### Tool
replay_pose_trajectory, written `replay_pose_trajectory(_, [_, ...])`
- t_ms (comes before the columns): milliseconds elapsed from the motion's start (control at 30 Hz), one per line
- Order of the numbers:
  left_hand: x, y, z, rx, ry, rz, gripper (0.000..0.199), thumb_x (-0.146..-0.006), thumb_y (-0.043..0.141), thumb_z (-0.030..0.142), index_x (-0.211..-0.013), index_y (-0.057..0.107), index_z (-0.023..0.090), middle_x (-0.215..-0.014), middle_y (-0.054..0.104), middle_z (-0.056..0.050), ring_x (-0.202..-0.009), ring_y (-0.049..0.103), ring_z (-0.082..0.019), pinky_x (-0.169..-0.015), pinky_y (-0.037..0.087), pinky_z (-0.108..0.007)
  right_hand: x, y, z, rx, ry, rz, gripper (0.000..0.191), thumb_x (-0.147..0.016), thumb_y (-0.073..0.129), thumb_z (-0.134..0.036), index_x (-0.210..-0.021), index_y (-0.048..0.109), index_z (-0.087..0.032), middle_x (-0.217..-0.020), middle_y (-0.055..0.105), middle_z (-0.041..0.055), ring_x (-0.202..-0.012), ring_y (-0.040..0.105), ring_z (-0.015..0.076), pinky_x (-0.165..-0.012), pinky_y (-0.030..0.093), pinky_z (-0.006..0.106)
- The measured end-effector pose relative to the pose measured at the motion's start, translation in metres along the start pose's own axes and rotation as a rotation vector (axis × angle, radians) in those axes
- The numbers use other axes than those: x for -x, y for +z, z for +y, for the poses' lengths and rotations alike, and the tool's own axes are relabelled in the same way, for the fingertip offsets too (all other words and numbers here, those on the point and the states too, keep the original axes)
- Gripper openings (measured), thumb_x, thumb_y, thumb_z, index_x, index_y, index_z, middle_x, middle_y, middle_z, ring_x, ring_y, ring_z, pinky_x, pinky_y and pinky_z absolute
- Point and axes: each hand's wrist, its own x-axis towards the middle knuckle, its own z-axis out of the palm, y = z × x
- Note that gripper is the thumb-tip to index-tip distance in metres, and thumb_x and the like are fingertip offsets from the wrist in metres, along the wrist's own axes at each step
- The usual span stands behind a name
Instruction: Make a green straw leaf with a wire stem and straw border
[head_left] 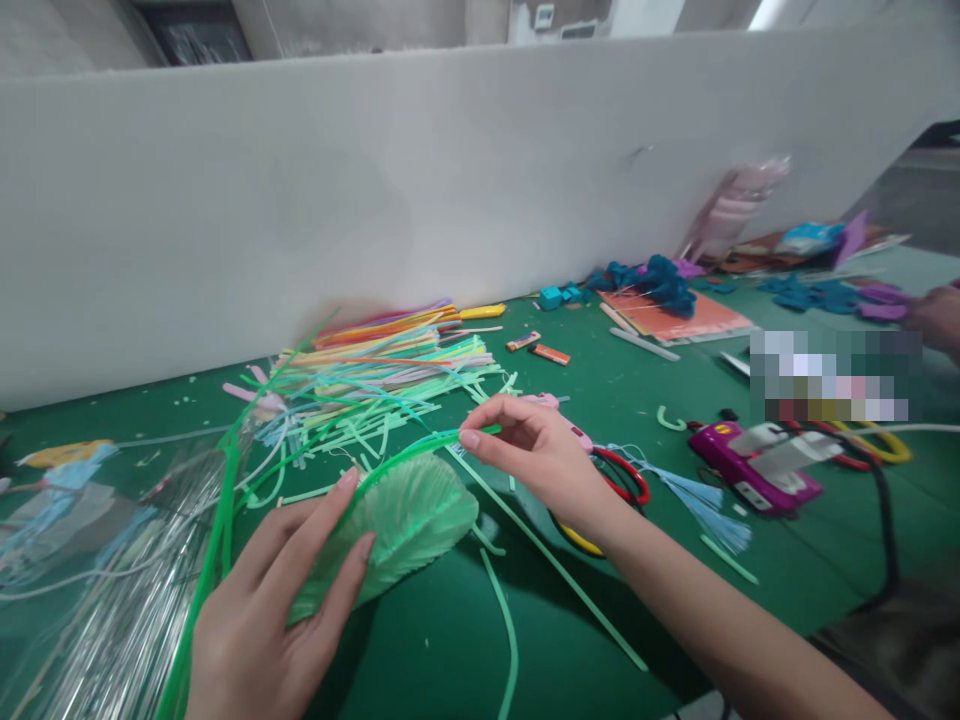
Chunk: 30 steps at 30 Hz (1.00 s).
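Note:
My left hand (289, 600) grips a green artificial leaf (420, 510) with a ribbed surface, its thumb and fingers pressing on the near end. Along the leaf's upper edge runs a bright green strip (397, 455). My right hand (532, 455) pinches the far end of this strip between thumb and fingertips, just above the leaf's tip. A thin pale green strip (555, 585) slants across the table below my right hand. Behind the leaf lies a heap of coloured strips (390, 370).
A purple power strip (757, 470) with plugs and cables sits at the right. Red-handled scissors (626, 478) lie partly under my right forearm. Clear plastic packaging (127, 580) fills the left side. A white partition (450, 190) stands behind. Another person's hand (937, 318) shows at the right edge.

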Motion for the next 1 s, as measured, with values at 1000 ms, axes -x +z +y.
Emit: replay_pose_trajectory(1000, [-0.040, -0.012, -0.025, 0.327, 0.006, -0.347, 0.060, -0.088, 0.065, 0.031, -0.144, 0.044, 0.034, -0.118, 0.064, -0.004, -0.100, 0.065, -0.019, -0.075, 0.058, -0.025, 0.001, -0.002, -0.001, 0.017, 0.026, 0.003, 0.033, -0.078, 0.076, -0.049, -0.084, 0.066, -0.018, -0.078, 0.059, 0.0003, -0.066, 0.048, 0.0110, -0.053, 0.035, 0.024])
